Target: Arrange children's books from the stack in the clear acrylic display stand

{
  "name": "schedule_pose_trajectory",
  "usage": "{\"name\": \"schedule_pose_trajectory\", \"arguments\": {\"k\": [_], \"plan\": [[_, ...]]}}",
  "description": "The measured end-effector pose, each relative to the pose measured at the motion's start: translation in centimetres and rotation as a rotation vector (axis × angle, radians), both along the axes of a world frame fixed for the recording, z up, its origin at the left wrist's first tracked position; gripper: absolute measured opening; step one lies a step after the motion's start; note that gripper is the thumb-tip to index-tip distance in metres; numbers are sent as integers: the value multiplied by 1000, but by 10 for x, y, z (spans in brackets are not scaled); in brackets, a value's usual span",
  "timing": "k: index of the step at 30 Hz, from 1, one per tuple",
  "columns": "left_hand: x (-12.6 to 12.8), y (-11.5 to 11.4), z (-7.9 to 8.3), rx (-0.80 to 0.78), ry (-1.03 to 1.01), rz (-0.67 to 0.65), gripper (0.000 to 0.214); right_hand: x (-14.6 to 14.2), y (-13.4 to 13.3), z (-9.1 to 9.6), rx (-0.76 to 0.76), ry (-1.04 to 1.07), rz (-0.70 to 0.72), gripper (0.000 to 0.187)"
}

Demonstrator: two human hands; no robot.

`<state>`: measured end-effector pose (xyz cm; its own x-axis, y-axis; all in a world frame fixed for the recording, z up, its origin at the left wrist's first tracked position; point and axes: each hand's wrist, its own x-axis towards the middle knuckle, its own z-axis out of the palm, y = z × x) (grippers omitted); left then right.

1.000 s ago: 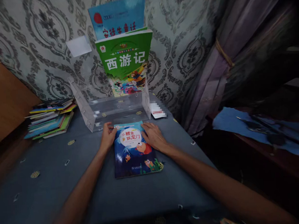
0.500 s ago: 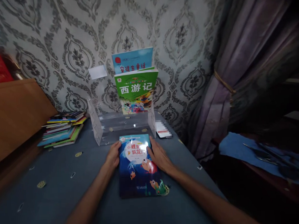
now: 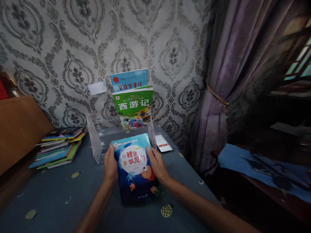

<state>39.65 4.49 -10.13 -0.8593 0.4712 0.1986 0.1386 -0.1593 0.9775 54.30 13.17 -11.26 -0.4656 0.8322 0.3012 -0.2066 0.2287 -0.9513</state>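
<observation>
A dark blue picture book [image 3: 136, 169] with cartoon fish on its cover is lifted off the table, its top edge tipped up toward a clear acrylic display stand [image 3: 100, 141]. My left hand [image 3: 110, 165] grips the book's left edge. My right hand [image 3: 156, 164] grips its right edge. Both hands have fingers wrapped round the cover. In the stand's rear tiers stand a green book [image 3: 134, 107] and, behind it, a light blue book [image 3: 129, 80]. The stand's front tier holds no book.
A stack of thin books [image 3: 57, 146] lies at the left on the blue-grey tablecloth [image 3: 53, 203]. A phone [image 3: 163, 143] lies right of the stand. A wooden board [image 3: 14, 129] leans at far left. Purple curtain [image 3: 228, 79] and a dark side table with blue cloth [image 3: 263, 166] are at right.
The book lay flat on the table with my hands on its top corners; now both hands have lifted it, tilted up toward the stand. The camera has tipped upward.
</observation>
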Motion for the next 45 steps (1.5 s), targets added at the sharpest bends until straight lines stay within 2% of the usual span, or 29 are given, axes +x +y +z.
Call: {"name": "schedule_pose_trajectory", "arguments": {"k": [2,5,10,12,14,17,21,23,25,27,29,32,35,38,41,45], "plan": [[5,4,16,10,36,76,47,-6,0,14,96,65,24,53],[8,10,38,65,179,82,53,-12,3,28,248,130,40,48],[-7,13,59,160,416,195,54,-18,18,44,450,94,-90,45],[-15,15,66,164,465,182,58,-20,25,50,492,72,-122,45],[-23,15,75,154,504,66,61,-23,32,55,533,75,-149,45],[-32,12,90,67,550,-199,56,-27,41,58,584,55,-199,46],[-43,1,104,-75,540,-468,50,-29,58,64,607,-90,-185,45],[-49,-5,105,-142,498,-518,54,-27,69,68,646,-182,-94,46],[-56,-10,102,-227,439,-548,57,-23,80,70,684,-282,64,46],[-63,-14,97,-322,380,-594,57,-20,90,68,672,-371,236,47],[-70,-16,93,-392,350,-625,53,-17,96,65,634,-405,345,48],[-76,-18,89,-434,349,-612,46,-14,98,63,603,-420,409,50],[-73,-19,93,-432,376,-614,41,-9,95,70,607,-469,387,49],[-61,-20,100,-370,450,-576,37,2,89,86,687,-456,268,45],[-46,-17,111,-263,538,-475,35,18,81,107,753,-404,153,36],[-28,-7,136,-135,714,-308,35,33,74,139,808,-323,-23,26]]}}
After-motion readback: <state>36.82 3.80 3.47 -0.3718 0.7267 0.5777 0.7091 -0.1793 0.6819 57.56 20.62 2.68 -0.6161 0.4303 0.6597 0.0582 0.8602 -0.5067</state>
